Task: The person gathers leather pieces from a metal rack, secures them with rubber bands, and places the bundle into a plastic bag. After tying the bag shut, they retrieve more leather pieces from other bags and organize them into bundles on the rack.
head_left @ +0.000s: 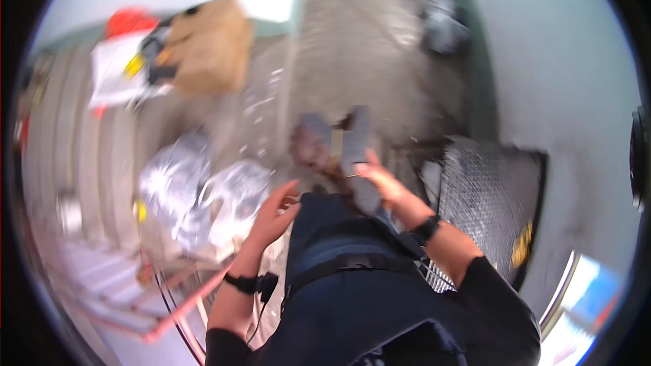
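My left hand hangs open in front of my dark apron, fingers spread, holding nothing. Just beyond it on the left lie crinkled silver bags. My right hand is closed round a flat grey strip that reaches away from me. The view is blurred, so I judge the grip loose; a quick swing could drop the strip on the concrete floor or knock the mesh panel at its right.
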Demonstrator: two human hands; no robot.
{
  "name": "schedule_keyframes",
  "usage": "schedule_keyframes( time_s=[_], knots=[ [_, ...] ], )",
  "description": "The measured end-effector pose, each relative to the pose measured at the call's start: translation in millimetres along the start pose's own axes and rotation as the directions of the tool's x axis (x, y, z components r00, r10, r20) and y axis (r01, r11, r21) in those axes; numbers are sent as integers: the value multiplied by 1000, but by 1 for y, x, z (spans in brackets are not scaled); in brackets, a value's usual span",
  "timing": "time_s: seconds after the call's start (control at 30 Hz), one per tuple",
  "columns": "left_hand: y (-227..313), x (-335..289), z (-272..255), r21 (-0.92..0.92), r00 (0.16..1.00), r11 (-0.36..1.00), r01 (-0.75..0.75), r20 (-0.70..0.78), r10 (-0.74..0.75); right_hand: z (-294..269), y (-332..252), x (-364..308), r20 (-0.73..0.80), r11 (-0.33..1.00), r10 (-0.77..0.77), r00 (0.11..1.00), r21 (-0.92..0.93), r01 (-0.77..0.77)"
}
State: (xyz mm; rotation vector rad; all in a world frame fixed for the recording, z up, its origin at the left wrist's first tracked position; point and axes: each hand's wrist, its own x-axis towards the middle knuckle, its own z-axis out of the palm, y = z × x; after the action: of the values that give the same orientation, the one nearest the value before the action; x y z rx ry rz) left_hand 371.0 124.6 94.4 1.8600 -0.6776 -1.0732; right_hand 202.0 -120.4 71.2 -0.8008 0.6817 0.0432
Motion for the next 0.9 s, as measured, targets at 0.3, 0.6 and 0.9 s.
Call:
schedule_keyframes(
  time_s=[0.3,0.6,0.9],
  knots=[
    [-168,-128,-5,-679,671,639,361,-287,-683,-9,1,64,75,949,310,948,36,-314],
    [-343,-159,-27,-610,311,717,338,-646,-697,88,7,99,-91,881,451,888,-113,-460],
    [-430,-152,-117,-642,2,499,582,-612,-791,160,34,170,51,632,688,723,-532,-564]
  ],
)
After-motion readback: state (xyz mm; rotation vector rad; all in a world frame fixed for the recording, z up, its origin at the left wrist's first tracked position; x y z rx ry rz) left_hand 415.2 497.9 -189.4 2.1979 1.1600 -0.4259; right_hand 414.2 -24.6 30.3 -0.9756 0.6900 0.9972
